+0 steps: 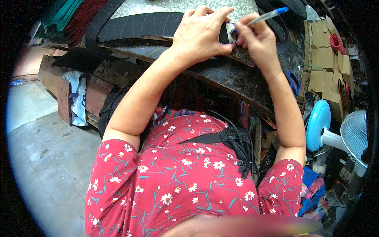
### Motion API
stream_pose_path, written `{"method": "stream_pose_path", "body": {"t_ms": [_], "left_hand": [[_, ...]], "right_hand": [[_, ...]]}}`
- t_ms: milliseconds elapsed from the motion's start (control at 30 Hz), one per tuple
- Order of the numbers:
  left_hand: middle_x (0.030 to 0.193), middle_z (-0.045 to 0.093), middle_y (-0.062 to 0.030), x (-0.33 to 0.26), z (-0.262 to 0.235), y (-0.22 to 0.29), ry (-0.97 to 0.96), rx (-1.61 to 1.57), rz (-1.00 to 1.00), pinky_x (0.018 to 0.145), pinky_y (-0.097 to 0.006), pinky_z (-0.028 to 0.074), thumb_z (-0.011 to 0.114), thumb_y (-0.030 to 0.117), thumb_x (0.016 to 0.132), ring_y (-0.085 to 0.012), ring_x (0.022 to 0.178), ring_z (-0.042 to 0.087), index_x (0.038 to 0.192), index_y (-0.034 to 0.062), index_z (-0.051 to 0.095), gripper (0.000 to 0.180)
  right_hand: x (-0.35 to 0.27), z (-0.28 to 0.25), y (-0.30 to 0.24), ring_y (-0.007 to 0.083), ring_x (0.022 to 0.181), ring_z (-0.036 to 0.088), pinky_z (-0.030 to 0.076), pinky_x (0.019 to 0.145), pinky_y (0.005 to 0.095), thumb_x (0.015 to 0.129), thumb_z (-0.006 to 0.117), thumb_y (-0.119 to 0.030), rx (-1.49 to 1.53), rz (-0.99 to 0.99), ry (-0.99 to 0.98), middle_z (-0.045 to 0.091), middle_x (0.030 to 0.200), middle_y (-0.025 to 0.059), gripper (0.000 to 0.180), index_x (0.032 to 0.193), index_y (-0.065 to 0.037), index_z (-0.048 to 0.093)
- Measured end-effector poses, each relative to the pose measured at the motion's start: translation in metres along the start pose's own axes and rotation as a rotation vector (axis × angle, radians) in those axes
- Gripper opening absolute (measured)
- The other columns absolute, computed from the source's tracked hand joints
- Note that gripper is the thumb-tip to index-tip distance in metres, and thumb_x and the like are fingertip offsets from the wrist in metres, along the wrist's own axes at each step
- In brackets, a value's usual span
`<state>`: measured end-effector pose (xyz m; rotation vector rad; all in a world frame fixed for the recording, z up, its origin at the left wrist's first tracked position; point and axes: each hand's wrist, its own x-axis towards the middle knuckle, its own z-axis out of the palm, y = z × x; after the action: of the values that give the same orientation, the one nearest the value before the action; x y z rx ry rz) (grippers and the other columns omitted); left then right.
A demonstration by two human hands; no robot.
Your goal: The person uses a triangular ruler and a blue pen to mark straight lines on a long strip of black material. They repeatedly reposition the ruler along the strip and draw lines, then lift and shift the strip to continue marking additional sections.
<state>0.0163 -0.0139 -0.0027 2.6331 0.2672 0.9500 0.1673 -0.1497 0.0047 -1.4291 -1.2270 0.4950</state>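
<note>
A long curved black strip (134, 28) with thin pale lines across it lies along the far edge of the worktable (237, 83). My left hand (199, 37) grips its right end, thumb below and fingers above. Close by on the right, my right hand (258, 41) holds a pen (266, 18) with a clear barrel and a blue end pointing up and right. The pen's tip is hidden by my fingers, near the strip's end. A small whitish piece (231, 31) shows between my two hands; its kind is unclear.
Blue-handled scissors (293, 83) lie at the table's right side. Beyond stand cardboard boxes (321, 39), a red roll (336, 43) and a fan (353, 136) with a blue base (319, 125). Teal and dark red strips (73, 17) hang at far left, above a plastic bag (79, 98).
</note>
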Motion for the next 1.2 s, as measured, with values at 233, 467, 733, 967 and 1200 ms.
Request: {"method": "stream_pose_path", "body": {"t_ms": [233,467,733,967,1200], "left_hand": [[0.111,0.074,-0.0059,-0.001,0.001,0.000,0.024,0.013,0.003,0.101,-0.046,0.045,0.086,0.041,0.071,-0.0284,0.115,0.062,0.142,0.0125,0.053,0.084],[0.110,0.073,-0.0079,0.000,-0.001,0.001,0.018,-0.022,-0.001,0.101,-0.046,0.045,0.086,0.040,0.070,-0.0281,0.114,0.062,0.143,0.0120,0.053,0.084],[0.111,0.073,-0.0091,0.001,0.000,-0.001,0.028,-0.005,0.008,0.102,-0.045,0.044,0.086,0.040,0.070,-0.0285,0.116,0.062,0.143,0.0115,0.052,0.085],[0.117,0.073,-0.0062,-0.001,0.000,0.000,0.008,-0.015,-0.015,0.102,-0.045,0.044,0.086,0.041,0.071,-0.0283,0.118,0.061,0.143,0.0112,0.051,0.086],[0.117,0.073,-0.0055,-0.001,0.001,0.000,0.013,-0.021,-0.012,0.103,-0.045,0.044,0.087,0.041,0.071,-0.0277,0.118,0.061,0.144,0.0096,0.050,0.088]], "right_hand": [[0.003,-0.009,0.006,0.0053,0.067,0.063,0.050,0.057,0.0196,0.103,0.066,-0.017,-0.360,-0.139,0.022,0.067,0.085,-0.0007,0.006,0.104,-0.012,0.065],[0.019,-0.009,0.008,0.0060,0.068,0.064,0.051,0.058,0.0199,0.103,0.066,-0.017,0.242,0.200,0.185,0.068,0.085,0.0005,0.008,0.106,-0.010,0.064],[0.019,-0.004,0.016,0.0045,0.066,0.061,0.046,0.057,0.0194,0.103,0.067,-0.015,0.177,0.127,0.164,0.065,0.082,-0.0021,0.005,0.104,-0.010,0.065],[0.020,-0.007,0.018,0.0040,0.068,0.062,0.047,0.058,0.0183,0.101,0.070,-0.016,0.080,0.105,0.146,0.067,0.085,-0.0039,0.005,0.103,-0.012,0.069],[0.019,-0.012,0.024,0.0049,0.070,0.064,0.048,0.059,0.0189,0.101,0.070,-0.017,0.144,0.086,0.214,0.069,0.086,-0.0026,0.006,0.103,-0.011,0.070]]}}
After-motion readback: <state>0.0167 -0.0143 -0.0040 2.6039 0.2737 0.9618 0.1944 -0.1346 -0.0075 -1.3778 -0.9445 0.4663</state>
